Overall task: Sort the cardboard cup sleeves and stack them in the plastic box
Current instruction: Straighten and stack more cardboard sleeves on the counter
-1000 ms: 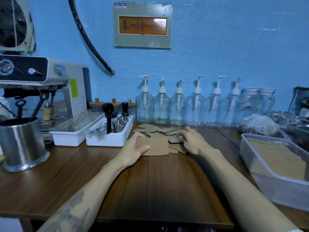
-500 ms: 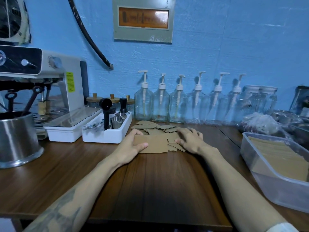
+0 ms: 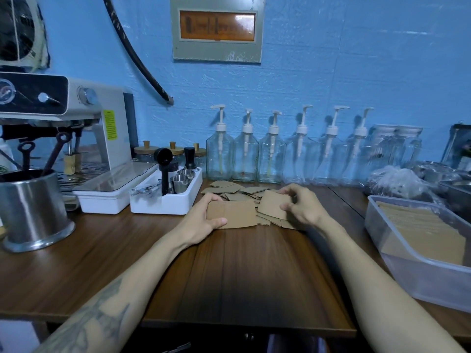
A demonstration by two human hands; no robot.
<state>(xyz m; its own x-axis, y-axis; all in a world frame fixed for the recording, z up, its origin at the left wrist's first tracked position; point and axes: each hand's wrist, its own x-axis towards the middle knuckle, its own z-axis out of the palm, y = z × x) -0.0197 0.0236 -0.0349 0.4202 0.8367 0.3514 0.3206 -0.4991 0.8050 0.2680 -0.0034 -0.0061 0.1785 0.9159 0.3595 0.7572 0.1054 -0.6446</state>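
With the left hand [image 3: 204, 220] gripping its gathered sleeves [image 3: 233, 214] left of the loose pile [image 3: 244, 193], the right hand [image 3: 303, 207], pinching one sleeve [image 3: 274, 203], should square it on before the box [image 3: 397, 263].

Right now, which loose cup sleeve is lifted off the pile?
The cup sleeve pinched in the right hand, tilted above the flat-lying pile.

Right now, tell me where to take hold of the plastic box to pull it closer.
Take the box by its near left rim, coming from above. That edge is bare and faces the right hand; sleeves fill the inside, so hook only the lip.
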